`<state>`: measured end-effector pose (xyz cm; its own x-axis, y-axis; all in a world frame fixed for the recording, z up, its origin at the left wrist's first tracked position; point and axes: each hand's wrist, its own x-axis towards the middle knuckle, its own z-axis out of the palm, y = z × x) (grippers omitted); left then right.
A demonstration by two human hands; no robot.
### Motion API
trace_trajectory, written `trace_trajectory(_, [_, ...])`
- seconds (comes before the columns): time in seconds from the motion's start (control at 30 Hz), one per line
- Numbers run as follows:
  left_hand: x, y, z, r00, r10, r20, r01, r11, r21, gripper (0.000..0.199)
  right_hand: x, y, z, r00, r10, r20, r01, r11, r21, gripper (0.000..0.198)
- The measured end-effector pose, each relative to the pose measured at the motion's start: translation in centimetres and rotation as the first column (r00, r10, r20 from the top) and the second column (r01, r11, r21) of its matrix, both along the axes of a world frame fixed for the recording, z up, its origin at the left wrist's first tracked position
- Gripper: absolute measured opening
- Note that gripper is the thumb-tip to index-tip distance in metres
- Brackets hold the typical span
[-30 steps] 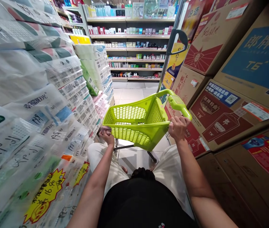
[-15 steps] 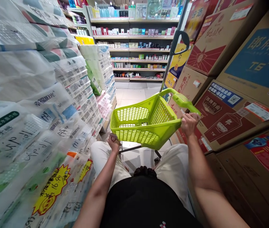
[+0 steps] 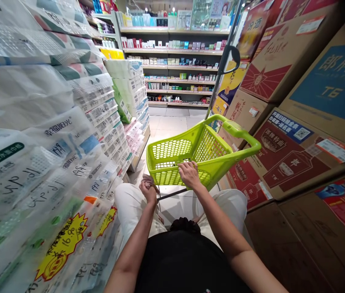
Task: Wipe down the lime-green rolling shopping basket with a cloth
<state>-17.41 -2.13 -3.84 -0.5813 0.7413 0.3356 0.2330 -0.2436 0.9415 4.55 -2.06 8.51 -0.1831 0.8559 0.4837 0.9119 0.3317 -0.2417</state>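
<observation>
A lime-green shopping cart stands in front of me, turned sideways with its handle to the right. Its perforated plastic basket shows nothing large inside. My right hand lies on the near rim of the basket, fingers curled over the edge. Beside the basket's left corner, low over my knee, my left hand is closed round a crumpled greyish-brown cloth. Part of the cloth is hidden by the fingers.
Tall stacks of wrapped tissue packs line the left side. Cardboard liquor boxes are piled on the right, with a dark-handled pole by them. Shelves of small products cross the far end beyond the tiled floor.
My right hand has let go of the cart's handle and moved left onto the basket's near rim. The cart appears slightly farther right. My left hand stays low, still closed on the cloth.
</observation>
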Motion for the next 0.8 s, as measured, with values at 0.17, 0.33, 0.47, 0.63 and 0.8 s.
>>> trace_trajectory(0.17, [-0.7, -0.6, 4.5, 0.984, -0.084, -0.157, 0.100, 0.991, 0.091, 0.026, -0.8, 1.2, -1.0, 0.996, -0.090, 0.013, 0.090, 0.996, -0.006, 0.033])
trace_trajectory(0.33, [-1.9, 2.0, 7.9, 0.987, -0.110, -0.119, 0.100, 0.991, -0.087, 0.033, 0.8, 0.8, -1.8, 0.997, -0.073, -0.017, 0.074, 0.994, 0.075, 0.033])
trace_trajectory(0.47, [-2.0, 3.0, 9.1, 0.986, -0.150, -0.066, 0.127, 0.955, -0.269, 0.032, 2.6, 0.2, -2.6, 0.996, -0.029, -0.082, 0.041, 0.988, 0.148, 0.033])
trace_trajectory(0.63, [0.4, -1.9, 7.4, 0.915, -0.326, -0.236, 0.274, 0.934, -0.228, 0.041, 5.0, 1.0, -3.2, 0.989, -0.035, -0.143, 0.060, 0.982, 0.178, 0.037])
trace_trajectory(0.8, [0.2, 0.4, 8.3, 0.936, -0.291, -0.200, 0.236, 0.936, -0.261, 0.043, 6.6, 2.2, -3.3, 0.980, -0.032, -0.197, 0.065, 0.984, 0.164, 0.042])
